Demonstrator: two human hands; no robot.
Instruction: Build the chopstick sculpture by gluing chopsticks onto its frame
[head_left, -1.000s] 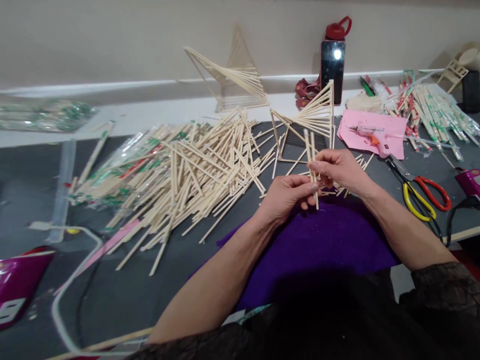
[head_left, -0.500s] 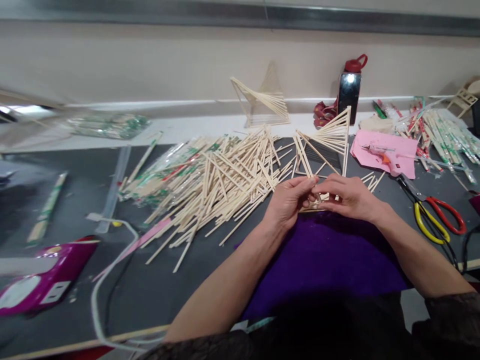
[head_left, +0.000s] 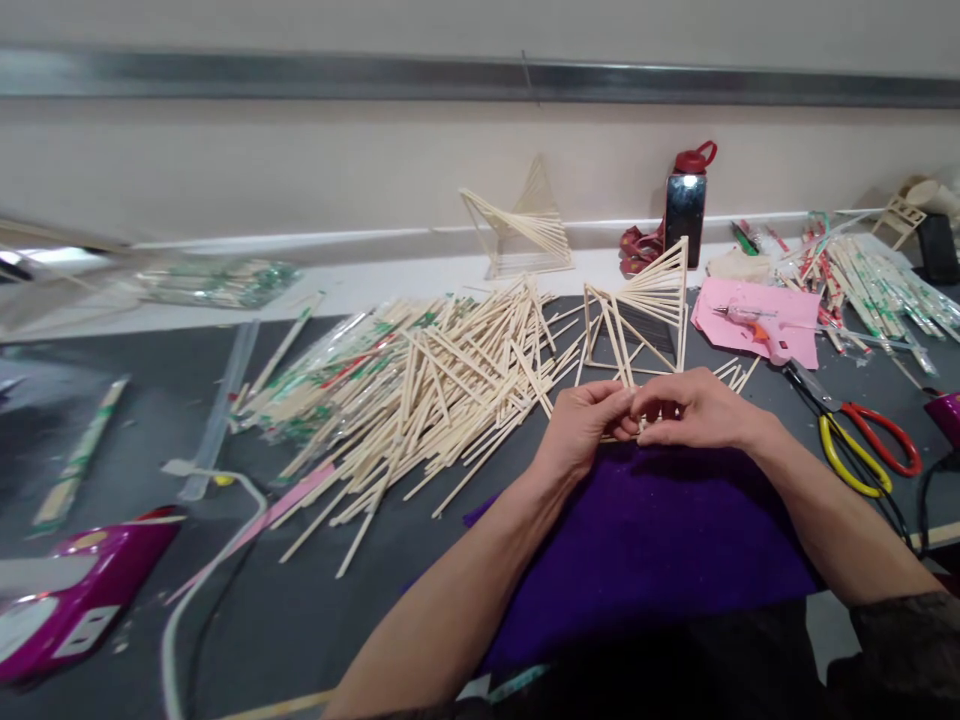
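My left hand (head_left: 576,430) is closed in a pinch around the lower ends of two thin wooden sticks (head_left: 616,338), which rise away from me. Fingertips of my right hand (head_left: 694,410) meet those of the left, curled over something mostly hidden; pale wood shows between the fingers. Directly behind the hands stands a twisted frame of wooden sticks (head_left: 682,308), with slats fanning out at its upper right. To the left lies a big loose pile of wooden sticks (head_left: 450,385). Purple cloth (head_left: 645,560) spreads under my wrists.
A pink-and-white glue gun (head_left: 761,325) rests on pink sheets (head_left: 806,300) at right, near scissors (head_left: 862,440) with red and yellow handles. Another stick frame (head_left: 525,235) stands by the wall, left of a red-capped bottle (head_left: 694,160) and phone (head_left: 685,215). A white cable (head_left: 210,560) crosses the left.
The view has tilted upward, so everything sits lower in the picture. My hands stay together at the same spot, with the right fingers slightly shifted over the left fingertips.
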